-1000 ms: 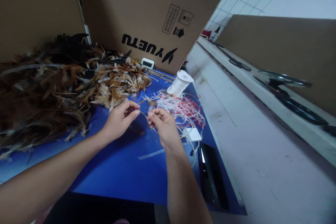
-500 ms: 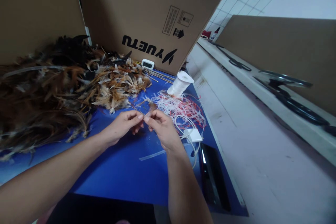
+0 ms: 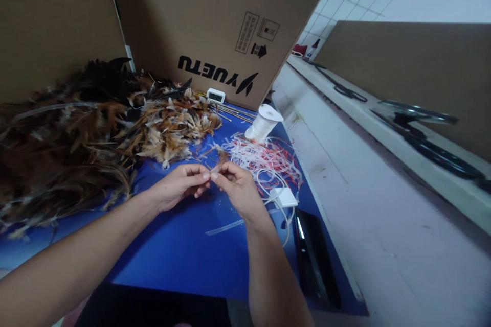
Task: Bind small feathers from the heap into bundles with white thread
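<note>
My left hand (image 3: 191, 182) and my right hand (image 3: 235, 182) meet over the blue table, thumbs and fingertips pinched together and touching. A small brown feather (image 3: 221, 158) sticks up from behind the fingers of my right hand, which grips its lower end. Whatever sits between my left thumb and finger is too small to make out. To the left lies a big heap of brown, black and cream feathers (image 3: 169, 130). Just beyond my right hand is a tangle of white and red strips (image 3: 264, 158), with a white spool (image 3: 264, 123) standing slightly tilted at its back.
A cardboard box (image 3: 215, 20) stands behind, with a small white digital display (image 3: 216, 95) and thin sticks (image 3: 236, 111) before it. On the right are a white adapter (image 3: 284, 197) with cable and a glossy black object (image 3: 316, 260). Scissors (image 3: 350, 93) rest on the ledge.
The view has shifted very slightly. My hands stay pinched together in nearly the same place, with the fingertips drawn a little closer.
</note>
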`<state>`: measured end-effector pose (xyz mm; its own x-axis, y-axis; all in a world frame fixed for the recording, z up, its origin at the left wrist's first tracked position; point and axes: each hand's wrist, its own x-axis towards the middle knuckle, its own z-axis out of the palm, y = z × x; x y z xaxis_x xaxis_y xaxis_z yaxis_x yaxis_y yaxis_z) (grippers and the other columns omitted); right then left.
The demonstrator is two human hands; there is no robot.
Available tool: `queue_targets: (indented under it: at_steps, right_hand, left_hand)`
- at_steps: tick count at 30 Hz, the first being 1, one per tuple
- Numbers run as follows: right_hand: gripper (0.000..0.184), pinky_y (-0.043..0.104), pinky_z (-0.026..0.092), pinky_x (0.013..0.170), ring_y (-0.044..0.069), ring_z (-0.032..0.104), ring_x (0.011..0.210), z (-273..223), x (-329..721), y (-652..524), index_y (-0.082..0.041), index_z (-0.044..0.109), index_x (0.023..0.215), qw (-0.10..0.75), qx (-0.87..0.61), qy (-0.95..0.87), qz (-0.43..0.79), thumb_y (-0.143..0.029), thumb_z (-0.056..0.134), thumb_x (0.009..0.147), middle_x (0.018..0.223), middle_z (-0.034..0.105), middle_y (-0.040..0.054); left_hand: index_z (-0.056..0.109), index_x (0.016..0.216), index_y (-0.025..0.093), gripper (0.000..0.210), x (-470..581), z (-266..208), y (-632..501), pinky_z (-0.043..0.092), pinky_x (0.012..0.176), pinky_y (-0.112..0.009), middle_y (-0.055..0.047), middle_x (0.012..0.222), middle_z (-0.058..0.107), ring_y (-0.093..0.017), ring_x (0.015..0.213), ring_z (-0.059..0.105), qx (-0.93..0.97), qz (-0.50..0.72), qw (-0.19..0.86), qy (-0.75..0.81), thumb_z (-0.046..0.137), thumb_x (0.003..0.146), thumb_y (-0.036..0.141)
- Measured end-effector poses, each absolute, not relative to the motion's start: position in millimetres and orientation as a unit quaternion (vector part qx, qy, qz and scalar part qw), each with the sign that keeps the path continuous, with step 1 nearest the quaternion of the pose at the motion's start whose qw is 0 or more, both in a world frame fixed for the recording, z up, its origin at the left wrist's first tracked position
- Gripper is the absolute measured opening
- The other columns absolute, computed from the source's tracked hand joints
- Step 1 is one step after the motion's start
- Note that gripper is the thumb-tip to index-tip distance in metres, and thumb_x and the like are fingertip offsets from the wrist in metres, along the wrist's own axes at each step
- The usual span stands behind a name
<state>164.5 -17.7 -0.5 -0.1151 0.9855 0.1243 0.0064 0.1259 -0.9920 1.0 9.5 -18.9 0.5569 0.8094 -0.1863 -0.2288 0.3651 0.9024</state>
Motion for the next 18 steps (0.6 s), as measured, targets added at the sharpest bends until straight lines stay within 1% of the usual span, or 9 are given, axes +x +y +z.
queue_targets:
  at_steps: [5, 9, 11, 14, 16, 18]
  right_hand:
    - [0.012, 0.024, 0.041, 0.058, 0.011, 0.052, 0.061, -1.0, 165.6, -16.8, -0.020, 0.062, 0.077, 0.495, -0.460, -0.560, 0.479, -0.031, 0.066, 0.076, 0.068, 0.058, -0.0037]
    - [0.011, 0.025, 0.042, 0.059, 0.011, 0.053, 0.060, -4.3, 167.3, -16.1, -0.020, 0.062, 0.083, 0.481, -0.511, -0.568, 0.430, -0.028, 0.065, 0.077, 0.069, 0.059, -0.0030]
    - [0.007, 0.026, 0.043, 0.061, 0.011, 0.054, 0.062, -6.5, 167.0, -17.5, -0.020, 0.064, 0.083, 0.440, -0.538, -0.608, 0.383, -0.025, 0.063, 0.079, 0.070, 0.060, -0.0024]
    - [0.003, 0.027, 0.043, 0.065, 0.012, 0.055, 0.065, -8.7, 163.7, -21.5, -0.020, 0.065, 0.080, 0.336, -0.556, -0.694, 0.310, -0.018, 0.065, 0.078, 0.074, 0.061, -0.0010]
    - [0.004, 0.028, 0.043, 0.067, 0.013, 0.056, 0.068, -9.7, 160.0, -24.3, -0.020, 0.065, 0.081, 0.275, -0.560, -0.733, 0.272, -0.017, 0.068, 0.078, 0.078, 0.062, 0.0007]
    - [0.008, 0.029, 0.044, 0.070, 0.015, 0.057, 0.074, -11.1, 155.6, -26.2, -0.019, 0.066, 0.084, 0.238, -0.566, -0.754, 0.233, -0.021, 0.071, 0.078, 0.085, 0.063, 0.0029]
  left_hand:
    - [0.062, 0.073, 0.014, 0.024, -0.5, -17.8, 11.1, 0.036, 0.050, -0.019, 0.002, 0.063, 0.058, -0.006, 0.050, 0.049, 0.454, 0.370, 0.743, 0.323, 0.076, 0.073, 0.033]
    - [0.063, 0.074, 0.015, 0.019, -6.0, -16.5, 17.5, 0.037, 0.049, -0.018, 0.001, 0.066, 0.059, -0.005, 0.051, 0.049, 0.432, 0.437, 0.712, 0.341, 0.076, 0.073, 0.029]
    - [0.064, 0.074, 0.014, 0.018, -9.4, -15.6, 22.1, 0.037, 0.048, -0.017, 0.001, 0.066, 0.059, -0.005, 0.052, 0.048, 0.410, 0.476, 0.701, 0.338, 0.076, 0.073, 0.027]
    - [0.064, 0.074, 0.014, 0.016, -13.0, -13.8, 27.6, 0.038, 0.048, -0.018, 0.000, 0.068, 0.059, -0.006, 0.053, 0.048, 0.384, 0.512, 0.693, 0.330, 0.076, 0.072, 0.025]
    - [0.064, 0.074, 0.014, 0.016, -14.0, -12.6, 29.5, 0.038, 0.047, -0.017, 0.001, 0.066, 0.058, -0.006, 0.053, 0.047, 0.379, 0.522, 0.688, 0.331, 0.077, 0.071, 0.024]
    - [0.064, 0.073, 0.014, 0.016, -13.9, -12.1, 30.2, 0.038, 0.047, -0.017, 0.001, 0.064, 0.056, -0.006, 0.053, 0.047, 0.377, 0.527, 0.684, 0.335, 0.077, 0.071, 0.024]
